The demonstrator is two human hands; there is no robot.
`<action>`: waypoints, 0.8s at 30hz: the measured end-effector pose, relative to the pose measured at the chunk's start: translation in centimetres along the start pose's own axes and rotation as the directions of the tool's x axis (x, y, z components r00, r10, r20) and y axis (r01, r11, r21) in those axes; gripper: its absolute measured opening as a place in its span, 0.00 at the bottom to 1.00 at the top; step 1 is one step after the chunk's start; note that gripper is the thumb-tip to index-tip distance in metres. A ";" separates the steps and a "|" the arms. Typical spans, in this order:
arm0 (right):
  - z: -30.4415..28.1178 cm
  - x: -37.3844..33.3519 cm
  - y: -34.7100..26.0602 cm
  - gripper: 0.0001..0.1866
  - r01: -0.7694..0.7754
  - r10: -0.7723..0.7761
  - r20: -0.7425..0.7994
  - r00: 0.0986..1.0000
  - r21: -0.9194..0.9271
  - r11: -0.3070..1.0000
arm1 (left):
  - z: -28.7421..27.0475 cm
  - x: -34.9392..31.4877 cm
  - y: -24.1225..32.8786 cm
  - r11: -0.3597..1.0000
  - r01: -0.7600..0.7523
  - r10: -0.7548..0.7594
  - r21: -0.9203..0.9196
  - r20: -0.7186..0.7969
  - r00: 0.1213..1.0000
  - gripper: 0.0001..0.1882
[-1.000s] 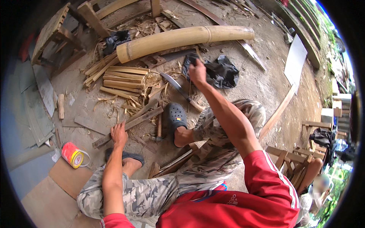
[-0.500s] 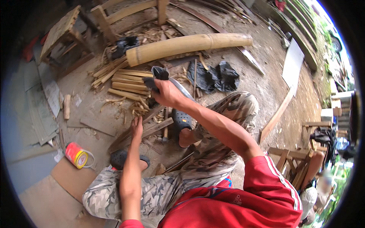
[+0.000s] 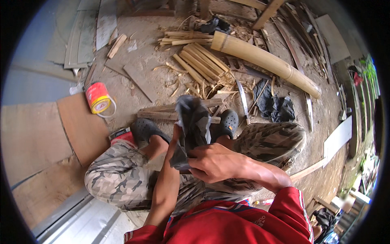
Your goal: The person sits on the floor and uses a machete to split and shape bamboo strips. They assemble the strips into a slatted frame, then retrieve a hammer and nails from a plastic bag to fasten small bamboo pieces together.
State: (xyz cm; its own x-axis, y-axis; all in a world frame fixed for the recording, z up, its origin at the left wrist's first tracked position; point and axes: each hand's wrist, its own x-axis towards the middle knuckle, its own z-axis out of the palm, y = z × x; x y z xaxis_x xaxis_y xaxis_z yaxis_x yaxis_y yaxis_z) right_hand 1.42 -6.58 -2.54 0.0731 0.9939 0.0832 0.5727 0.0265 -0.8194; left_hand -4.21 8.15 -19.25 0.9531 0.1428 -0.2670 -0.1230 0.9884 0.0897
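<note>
A crumpled black plastic sheet hangs between my hands, above the floor and between my feet. My right hand is closed on its lower right side, fingers curled around the plastic. My left hand is at the sheet's left edge; most of it is behind or inside the plastic, so its fingers are hidden. Beyond the sheet lies a bundle of split bamboo strips. A long curved blade rests on the floor beside my right shoe.
A thick bamboo pole lies at the far right, with more black plastic below it. Wooden pieces lie before my feet. A red and yellow can stands left, near brown boards. Shavings litter the floor.
My right hand has drawn back toward my body with black plastic in it. My left hand has come up from beside the wood to meet the plastic. The view has swung left.
</note>
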 end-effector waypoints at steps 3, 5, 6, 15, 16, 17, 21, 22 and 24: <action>-0.6 0.2 -0.8 0.15 0.029 -0.036 0.128 0.991 0.057 0.998 | 0.2 -0.5 0.9 0.998 -0.055 0.056 0.034 -0.008 0.998 0.44; -1.1 0.3 -1.6 0.19 -0.017 0.007 0.238 0.971 0.039 0.999 | 0.1 -0.7 1.3 0.995 -0.086 0.087 0.057 -0.018 0.996 0.44; -1.6 0.4 -1.6 0.19 -0.041 0.024 0.262 0.965 0.061 0.997 | 0.1 -0.4 1.4 0.993 -0.092 0.094 0.072 -0.020 0.995 0.44; -3.6 -0.3 -0.8 0.20 -0.238 0.221 0.096 0.970 0.235 0.942 | 1.2 0.0 2.1 0.981 -0.112 0.117 0.157 -0.027 0.993 0.45; -4.1 -0.3 -0.7 0.18 -0.249 0.217 0.152 0.964 0.242 0.938 | 1.2 0.1 2.0 0.980 -0.109 0.115 0.164 -0.028 0.993 0.45; -4.5 -0.4 -0.7 0.17 -0.280 0.243 0.159 0.957 0.288 0.916 | 1.3 0.0 2.0 0.980 -0.101 0.108 0.170 -0.033 0.994 0.45; -4.7 0.0 -0.5 0.10 -0.325 0.332 0.018 0.943 0.267 0.907 | 1.7 -0.1 1.0 0.980 -0.044 0.058 0.194 -0.069 0.996 0.46; -4.5 0.1 -0.3 0.12 -0.342 0.359 -0.046 0.932 0.210 0.916 | 1.9 -0.2 0.6 0.979 -0.015 0.033 0.202 -0.085 0.996 0.46; -4.6 -0.3 0.8 0.23 -0.408 0.410 -0.082 0.908 0.043 0.912 | 2.2 -0.7 -0.1 0.986 0.086 -0.069 0.141 -0.123 0.990 0.46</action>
State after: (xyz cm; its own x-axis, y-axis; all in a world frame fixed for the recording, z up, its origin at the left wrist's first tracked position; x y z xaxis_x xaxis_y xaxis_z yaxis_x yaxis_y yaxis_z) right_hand 5.63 -7.35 -0.59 0.3680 0.9049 -0.2141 0.4577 -0.3767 -0.8054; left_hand -4.23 7.83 -16.98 0.9182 0.0797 -0.3881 -0.0003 0.9797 0.2005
